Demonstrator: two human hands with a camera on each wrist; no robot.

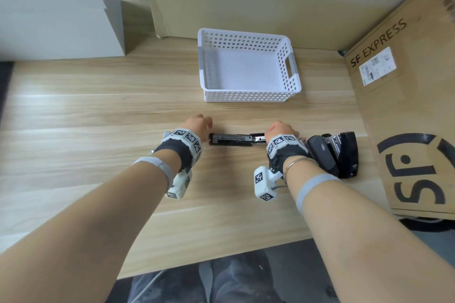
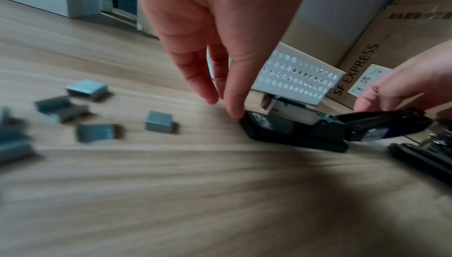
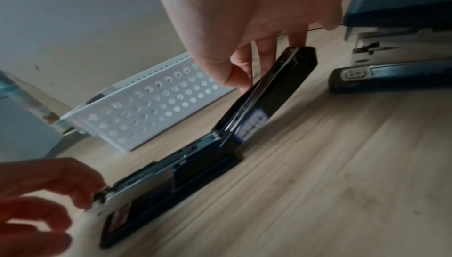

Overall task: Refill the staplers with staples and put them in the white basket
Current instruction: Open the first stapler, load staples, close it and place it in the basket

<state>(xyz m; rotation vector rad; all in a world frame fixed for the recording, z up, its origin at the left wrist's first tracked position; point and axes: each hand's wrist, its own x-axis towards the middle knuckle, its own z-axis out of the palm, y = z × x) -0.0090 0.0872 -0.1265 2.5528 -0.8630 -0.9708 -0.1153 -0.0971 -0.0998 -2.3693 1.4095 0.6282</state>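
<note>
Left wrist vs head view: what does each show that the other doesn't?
Only the left wrist view shows the staple strips scattered on the table. Only the head view shows the white basket from above, with nothing in it, and both forearms. Both show the opened stapler, the left hand at its end, the right hand holding its lid, and the SF Express box.

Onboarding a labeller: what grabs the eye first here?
The black stapler, opened flat at table centre between both hands: left hand at its front end, right hand lifting its lid. Behind it sits the white basket, empty; staple blocks lie scattered left.
</note>
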